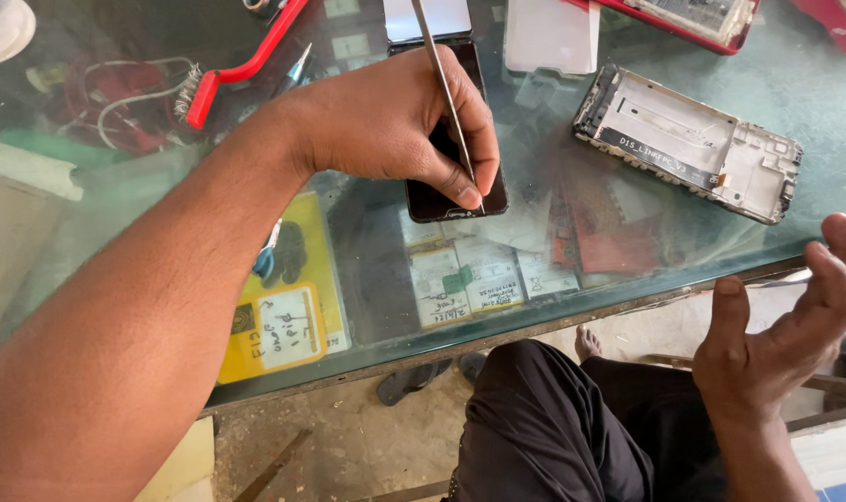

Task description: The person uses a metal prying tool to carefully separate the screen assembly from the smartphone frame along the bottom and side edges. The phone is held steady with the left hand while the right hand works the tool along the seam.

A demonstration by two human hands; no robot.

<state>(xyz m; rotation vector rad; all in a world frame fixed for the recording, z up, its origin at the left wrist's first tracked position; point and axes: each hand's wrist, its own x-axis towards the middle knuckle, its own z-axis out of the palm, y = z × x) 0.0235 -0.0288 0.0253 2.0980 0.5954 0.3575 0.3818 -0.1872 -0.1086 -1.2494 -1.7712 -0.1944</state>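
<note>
Your left hand (400, 125), item one: fingers closed round a thin metal pry tool (444, 88), gripped like a pen, its lower tip at your fingertips and its shaft running up and away past your knuckles. Directly beneath that hand lies a dark phone (456, 200), flat on the glass tabletop (813, 112), its near end showing just below your fingertips and the tool tip meeting it there. Your right hand (781, 335), item two: holding nothing, palm up, fingers spread and loosely curled, held off the near edge of the table, well to the right of the phone. Beyond and to the right of your left hand: a stripped phone frame (688, 144), lying at a slant, apart from both hands. To the left of your left wrist: a red-handled brush (242, 65) with its bristled end toward you. Under the glass, nearer you than the left hand: a yellow packet (279, 311) and several labelled flat batteries (469, 284).
</note>
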